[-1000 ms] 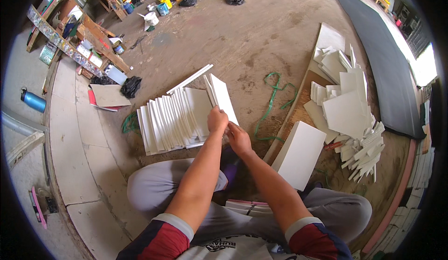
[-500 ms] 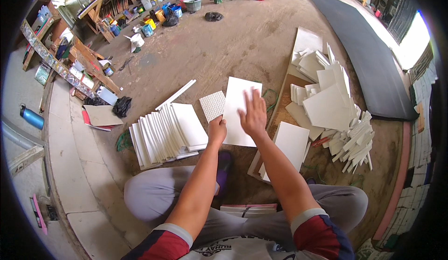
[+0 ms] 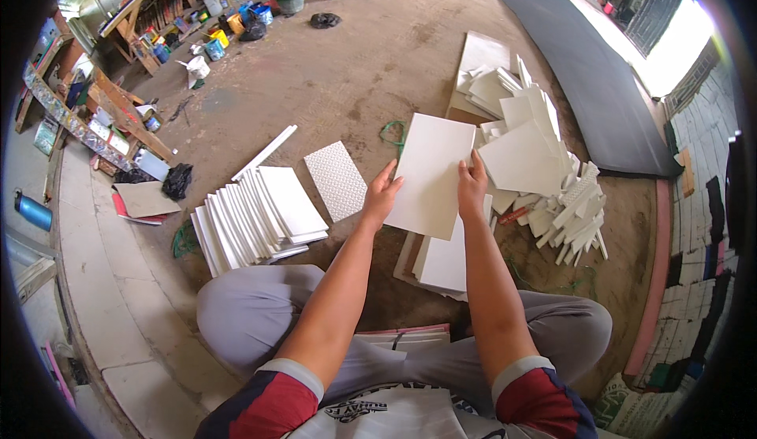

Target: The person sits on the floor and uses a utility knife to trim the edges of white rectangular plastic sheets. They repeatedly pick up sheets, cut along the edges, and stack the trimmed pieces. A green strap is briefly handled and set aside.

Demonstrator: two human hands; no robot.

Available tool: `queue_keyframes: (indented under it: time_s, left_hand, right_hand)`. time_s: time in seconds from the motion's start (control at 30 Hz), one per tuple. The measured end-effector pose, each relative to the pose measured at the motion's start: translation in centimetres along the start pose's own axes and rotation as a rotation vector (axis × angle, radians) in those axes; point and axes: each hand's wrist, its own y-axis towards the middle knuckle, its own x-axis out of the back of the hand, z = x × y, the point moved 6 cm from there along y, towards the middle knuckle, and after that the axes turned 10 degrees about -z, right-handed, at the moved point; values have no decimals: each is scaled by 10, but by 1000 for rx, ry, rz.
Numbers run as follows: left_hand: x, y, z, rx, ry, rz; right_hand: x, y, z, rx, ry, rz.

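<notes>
Between my two hands is a plain white rectangular sheet (image 3: 432, 172), raised off the floor and tilted. My left hand (image 3: 382, 195) grips its left edge, and my right hand (image 3: 472, 187) has hold of the right edge. Below it, partly covered, lies a small stack of white sheets (image 3: 443, 264). On the floor to the left rests a white sheet with a raised pattern (image 3: 335, 180). Further left, a fanned pile of white sheets (image 3: 252, 217) leans in a row, with a narrow white strip (image 3: 266, 152) behind it.
A heap of white offcuts (image 3: 524, 151) spreads on the right, a red-handled tool (image 3: 514, 215) by its near edge. Beyond it runs a long black mat (image 3: 583, 84). Green string (image 3: 392, 132) lies behind the held sheet. Paint containers (image 3: 214, 49) and a wooden rack (image 3: 110, 112) stand far left.
The plain sheet has been lifted and shifted right. My right hand went from spread over it to gripping its edge; my left hand left the patterned sheet's edge. The view has turned slightly right.
</notes>
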Motion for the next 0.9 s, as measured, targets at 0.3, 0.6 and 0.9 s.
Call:
queue_keyframes:
  time_s: [0.3,0.6,0.9]
  left_hand:
    - [-79,-57,55,-39,398,-21]
    - [-90,-78,116,-239,564,-84]
    - [-80,-76,132,-198,599,-76]
  right_hand:
    - [132,-20,-65,-83,-47,-89]
    - [166,-20,-134,167,-207,-114]
    - [162,-31,-159,69,-218,-124]
